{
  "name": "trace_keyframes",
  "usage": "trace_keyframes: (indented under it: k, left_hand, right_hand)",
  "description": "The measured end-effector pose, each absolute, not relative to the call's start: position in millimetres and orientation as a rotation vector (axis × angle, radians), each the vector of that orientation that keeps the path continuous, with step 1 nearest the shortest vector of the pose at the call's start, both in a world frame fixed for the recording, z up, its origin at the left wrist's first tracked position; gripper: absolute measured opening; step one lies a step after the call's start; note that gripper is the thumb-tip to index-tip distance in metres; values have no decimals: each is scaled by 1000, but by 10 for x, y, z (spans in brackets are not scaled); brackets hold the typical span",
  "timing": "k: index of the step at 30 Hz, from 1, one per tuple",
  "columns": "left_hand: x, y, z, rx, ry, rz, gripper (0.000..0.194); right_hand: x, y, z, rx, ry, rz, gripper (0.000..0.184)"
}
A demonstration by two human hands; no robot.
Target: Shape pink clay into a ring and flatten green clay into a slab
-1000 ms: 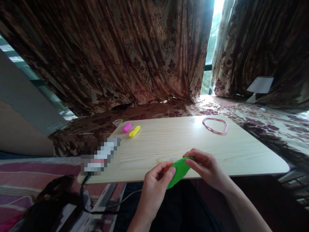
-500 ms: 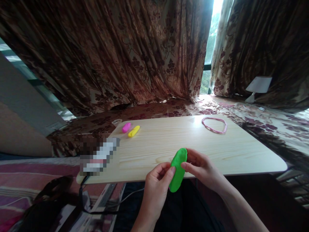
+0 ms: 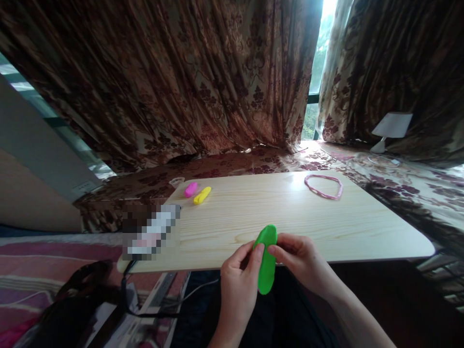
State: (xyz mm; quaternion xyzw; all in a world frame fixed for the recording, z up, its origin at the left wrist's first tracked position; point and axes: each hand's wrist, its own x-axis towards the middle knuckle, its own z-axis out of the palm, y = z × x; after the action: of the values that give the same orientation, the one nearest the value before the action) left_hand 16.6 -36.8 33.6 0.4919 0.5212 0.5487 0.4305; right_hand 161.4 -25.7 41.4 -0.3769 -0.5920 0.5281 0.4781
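A flattened, elongated piece of bright green modelling clay (image 3: 267,270) is held upright over the table's near edge. My left hand (image 3: 241,270) pinches its left side, thumb on the front face. On the right side, my right hand (image 3: 299,253) grips the same piece between thumb and fingers; the fingertips behind it are hidden. Farther off at the table's back left lie a pink piece of clay (image 3: 191,189) and a yellow piece of clay (image 3: 202,195), side by side and apart from my hands.
A pink braided loop (image 3: 324,195) rests at the back right of the light wooden table (image 3: 224,217). At the left edge is a blurred-out object (image 3: 154,232) with a dark strap. A white lamp (image 3: 392,125) stands beyond, near patterned curtains (image 3: 217,77).
The green clay has turned from a slant to nearly upright, its top shifting left. Both hands still grip it. The view has shifted slightly.
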Motion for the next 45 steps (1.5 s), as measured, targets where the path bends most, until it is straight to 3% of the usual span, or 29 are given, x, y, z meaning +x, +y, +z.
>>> trace_keyframes:
  k: [21,45]
  left_hand:
    - [231,-291,336,1274,1367,1539,20]
    - [243,-303,319,1273,1400,1570,22]
  right_hand:
    - [1369,-234,372,-1061,-1366,993,25]
    - [1347,-235,361,-1066,-1383,946,24]
